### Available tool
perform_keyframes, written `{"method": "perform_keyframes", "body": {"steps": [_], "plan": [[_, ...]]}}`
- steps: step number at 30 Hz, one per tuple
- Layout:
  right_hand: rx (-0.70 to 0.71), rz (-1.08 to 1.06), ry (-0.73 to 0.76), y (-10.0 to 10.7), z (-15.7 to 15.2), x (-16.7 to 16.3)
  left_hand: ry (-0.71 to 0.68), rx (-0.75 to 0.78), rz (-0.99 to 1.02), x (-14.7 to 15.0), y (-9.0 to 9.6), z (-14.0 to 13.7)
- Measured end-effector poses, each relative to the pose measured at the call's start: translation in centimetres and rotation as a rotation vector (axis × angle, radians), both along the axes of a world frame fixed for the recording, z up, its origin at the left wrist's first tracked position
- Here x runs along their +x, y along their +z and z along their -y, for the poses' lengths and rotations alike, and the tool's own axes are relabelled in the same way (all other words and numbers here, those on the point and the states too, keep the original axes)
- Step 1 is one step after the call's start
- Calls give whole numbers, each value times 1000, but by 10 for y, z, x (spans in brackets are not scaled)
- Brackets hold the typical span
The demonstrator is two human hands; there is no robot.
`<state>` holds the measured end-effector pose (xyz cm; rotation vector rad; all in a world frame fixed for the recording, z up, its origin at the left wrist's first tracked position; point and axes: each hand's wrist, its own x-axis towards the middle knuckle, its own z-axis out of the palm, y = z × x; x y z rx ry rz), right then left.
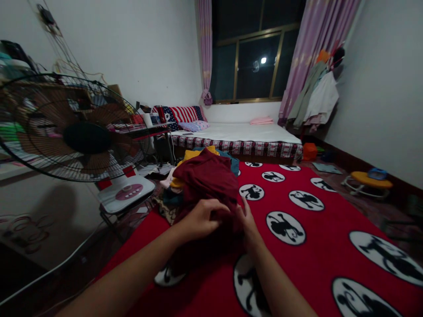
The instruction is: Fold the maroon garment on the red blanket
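A dark red garment (211, 174) is bunched in front of me, its kind unclear from its folds. My left hand (205, 216) is closed on its near left part, thumb and fingers curled together. At its near right side my right hand (246, 222) grips the cloth, with one finger pointing up. Behind and under the garment lies a heap of clothes, with a yellow piece (189, 155), a teal piece (234, 164) and a pale pink piece (168, 179) showing. All this rests on a red blanket (228, 290) with black-and-white round figures.
A standing fan (87, 138) is close on the left, with a cluttered desk behind it. A bed (231, 130) with pillows stands under the window. On the right are a yellow-topped stool (372, 179) and clothes hanging (322, 99) by the curtain.
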<state>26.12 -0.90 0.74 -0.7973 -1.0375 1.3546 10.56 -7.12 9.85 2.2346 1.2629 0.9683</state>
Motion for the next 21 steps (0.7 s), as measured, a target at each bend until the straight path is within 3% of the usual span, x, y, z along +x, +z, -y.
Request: {"method": "perform_keyframes", "body": {"steps": [2,5,9,12,15,18,21], "plan": [[-47,-3,54,10,2,5,-221,-35,-28,25,2,19],[-79,54,71,24,5,19,-359,-71,-52,46,3,37],[13,76,-224,50,0,50,-339,-55,-3,45,10,41],[231,131,-612,78,1,74,-191,11,93,33,13,30],[486,403,-933,101,9,82,60,131,118,7,9,2],[666,627,-942,99,13,73,373,278,50,-31,-2,-43],[675,885,-792,60,2,58,685,291,-169,-75,-12,-88]]}}
